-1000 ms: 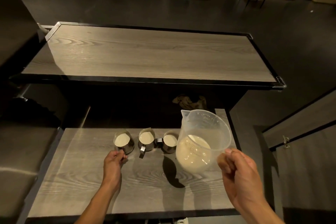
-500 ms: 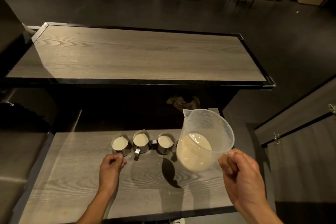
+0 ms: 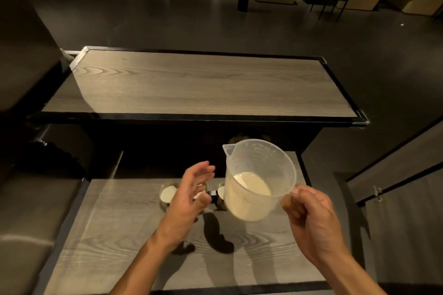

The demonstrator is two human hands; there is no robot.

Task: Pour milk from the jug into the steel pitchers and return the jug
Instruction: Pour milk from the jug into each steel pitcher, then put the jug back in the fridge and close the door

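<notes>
A clear plastic jug (image 3: pixel 259 177) holding some milk hangs upright above the near wooden table (image 3: pixel 115 242), with my right hand (image 3: pixel 311 220) gripping its handle. Three small steel pitchers stand in a row behind it, all with milk inside. The left pitcher (image 3: pixel 167 195) shows plainly. The middle one is mostly hidden behind my left hand (image 3: pixel 189 199), and the right pitcher (image 3: pixel 220 195) sits partly behind the jug. My left hand is raised above the pitchers, fingers straight and spread, holding nothing.
A longer wooden table (image 3: pixel 199 84) with a black rim stands beyond a dark gap. Dark bench seats lie to the left. A wooden partition with a latch (image 3: pixel 377 195) is at the right. Booth seats and chairs line the far floor.
My left hand has let go of the left pitcher's handle and lifted up with fingers spread. The jug stays in my right hand, a little higher and more upright.
</notes>
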